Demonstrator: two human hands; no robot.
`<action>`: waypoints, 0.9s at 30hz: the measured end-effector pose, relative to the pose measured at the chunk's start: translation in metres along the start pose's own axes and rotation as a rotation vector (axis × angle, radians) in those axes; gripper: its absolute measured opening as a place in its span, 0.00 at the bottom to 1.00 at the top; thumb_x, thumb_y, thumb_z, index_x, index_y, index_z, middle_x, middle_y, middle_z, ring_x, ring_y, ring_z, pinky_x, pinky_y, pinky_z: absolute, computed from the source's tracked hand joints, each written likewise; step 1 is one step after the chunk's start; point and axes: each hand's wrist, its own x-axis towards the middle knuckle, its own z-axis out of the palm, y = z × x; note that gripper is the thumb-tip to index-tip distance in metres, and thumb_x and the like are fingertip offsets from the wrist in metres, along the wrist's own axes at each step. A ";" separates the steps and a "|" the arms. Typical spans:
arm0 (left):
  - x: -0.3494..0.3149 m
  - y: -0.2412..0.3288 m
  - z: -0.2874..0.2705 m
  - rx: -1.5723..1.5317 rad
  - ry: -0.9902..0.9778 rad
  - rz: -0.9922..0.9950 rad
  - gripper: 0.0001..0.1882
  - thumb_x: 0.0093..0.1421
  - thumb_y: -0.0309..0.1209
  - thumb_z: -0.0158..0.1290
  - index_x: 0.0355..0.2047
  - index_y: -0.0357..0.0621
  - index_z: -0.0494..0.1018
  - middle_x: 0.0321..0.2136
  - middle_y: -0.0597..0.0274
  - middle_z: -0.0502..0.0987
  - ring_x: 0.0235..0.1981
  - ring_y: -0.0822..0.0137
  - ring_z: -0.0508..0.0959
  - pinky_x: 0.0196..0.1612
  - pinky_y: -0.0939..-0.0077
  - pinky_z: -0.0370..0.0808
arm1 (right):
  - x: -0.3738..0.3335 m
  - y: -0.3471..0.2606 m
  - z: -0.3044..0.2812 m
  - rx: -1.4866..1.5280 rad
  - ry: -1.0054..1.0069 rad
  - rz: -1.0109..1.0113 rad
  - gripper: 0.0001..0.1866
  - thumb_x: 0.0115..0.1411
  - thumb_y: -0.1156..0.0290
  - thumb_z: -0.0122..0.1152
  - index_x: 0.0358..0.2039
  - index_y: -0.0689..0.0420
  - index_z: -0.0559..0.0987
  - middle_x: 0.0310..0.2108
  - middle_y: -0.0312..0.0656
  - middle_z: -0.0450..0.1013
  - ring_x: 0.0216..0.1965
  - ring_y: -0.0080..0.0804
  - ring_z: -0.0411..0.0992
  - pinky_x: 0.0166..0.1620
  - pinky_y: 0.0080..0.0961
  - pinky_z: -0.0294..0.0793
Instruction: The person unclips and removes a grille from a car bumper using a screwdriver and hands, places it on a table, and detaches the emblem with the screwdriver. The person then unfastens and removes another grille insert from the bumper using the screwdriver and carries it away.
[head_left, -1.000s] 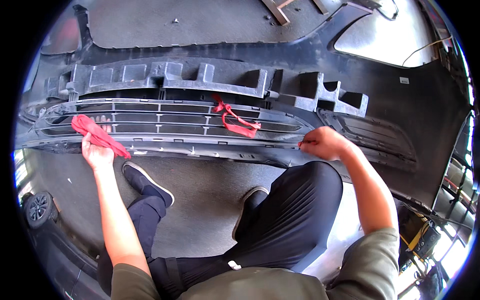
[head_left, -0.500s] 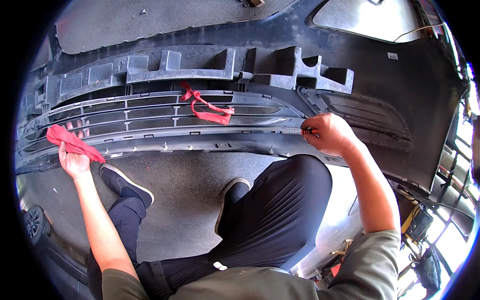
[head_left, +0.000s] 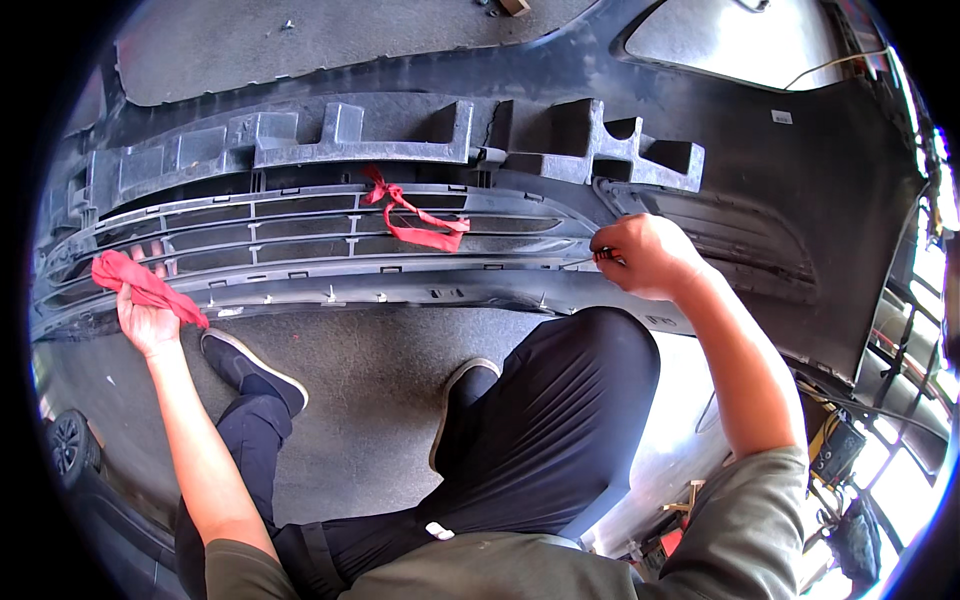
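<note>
A black plastic car bumper (head_left: pixel 760 180) lies inner side up before me, with a slatted grille (head_left: pixel 300 225) across its near part. My right hand (head_left: pixel 650 258) is closed round the handle of a screwdriver (head_left: pixel 608 257); its thin shaft points left along the grille's right end. The tip is hard to make out. At the bumper's left end, my left hand (head_left: pixel 150 318) holds a bunched red cloth (head_left: pixel 145 285) between thumb and fingers. Its fingertips show beyond the cloth, over the grille slats. A red ribbon (head_left: pixel 425 235) is knotted round the grille's middle.
A black ribbed absorber bar (head_left: pixel 365 140) runs along behind the grille. My shoes (head_left: pixel 250 365) stand on the grey floor (head_left: pixel 340 400) close to the bumper's near edge. A wheel (head_left: pixel 70 445) is at the far left. Tools and a yellow-black case (head_left: pixel 835 445) lie at the lower right.
My right hand has moved slightly left and up with the screwdriver, turning so that less of its handle shows. My left hand and the cloth stay nearly in place.
</note>
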 end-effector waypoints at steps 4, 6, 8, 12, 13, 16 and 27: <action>0.001 0.000 0.001 0.007 0.041 0.022 0.32 0.74 0.32 0.43 0.77 0.55 0.56 0.77 0.55 0.57 0.79 0.41 0.50 0.77 0.33 0.42 | 0.004 0.023 0.008 0.171 0.007 0.020 0.10 0.60 0.63 0.67 0.40 0.51 0.87 0.36 0.44 0.84 0.40 0.46 0.83 0.46 0.39 0.82; 0.002 0.002 0.003 0.016 0.065 0.037 0.31 0.74 0.32 0.43 0.77 0.54 0.57 0.76 0.54 0.58 0.78 0.40 0.51 0.78 0.35 0.43 | 0.002 0.036 0.019 0.380 -0.001 0.076 0.11 0.60 0.63 0.70 0.42 0.51 0.87 0.38 0.45 0.85 0.41 0.43 0.84 0.48 0.35 0.82; 0.005 0.007 -0.007 0.011 0.091 0.077 0.30 0.74 0.31 0.42 0.76 0.52 0.58 0.75 0.50 0.59 0.77 0.37 0.53 0.78 0.38 0.45 | 0.003 0.040 0.032 0.435 -0.011 0.099 0.13 0.60 0.63 0.71 0.44 0.52 0.87 0.37 0.45 0.85 0.41 0.40 0.84 0.48 0.33 0.81; -0.017 0.010 0.025 0.033 0.181 0.135 0.29 0.74 0.30 0.40 0.75 0.50 0.60 0.72 0.48 0.63 0.75 0.35 0.57 0.78 0.39 0.47 | -0.010 0.055 0.061 0.593 0.031 0.197 0.14 0.61 0.64 0.72 0.45 0.54 0.87 0.36 0.42 0.85 0.37 0.31 0.81 0.46 0.30 0.81; -0.016 0.021 0.020 0.074 0.175 0.153 0.28 0.73 0.32 0.40 0.73 0.44 0.61 0.70 0.52 0.67 0.75 0.38 0.59 0.77 0.41 0.49 | -0.013 0.059 0.074 0.785 0.030 0.253 0.14 0.61 0.63 0.73 0.45 0.55 0.88 0.35 0.39 0.84 0.36 0.27 0.80 0.44 0.28 0.80; -0.037 0.041 0.040 0.035 0.127 0.194 0.29 0.74 0.34 0.40 0.74 0.44 0.61 0.71 0.49 0.66 0.74 0.38 0.60 0.78 0.40 0.46 | -0.025 0.079 0.105 1.153 0.036 0.308 0.16 0.62 0.61 0.76 0.43 0.59 0.88 0.32 0.33 0.82 0.33 0.20 0.75 0.40 0.22 0.76; -0.024 0.061 0.013 0.045 0.087 0.210 0.31 0.73 0.36 0.40 0.74 0.41 0.59 0.73 0.51 0.65 0.75 0.43 0.59 0.80 0.45 0.43 | -0.079 0.119 0.001 0.496 0.147 0.257 0.13 0.58 0.65 0.68 0.40 0.57 0.87 0.35 0.50 0.83 0.39 0.45 0.83 0.45 0.37 0.81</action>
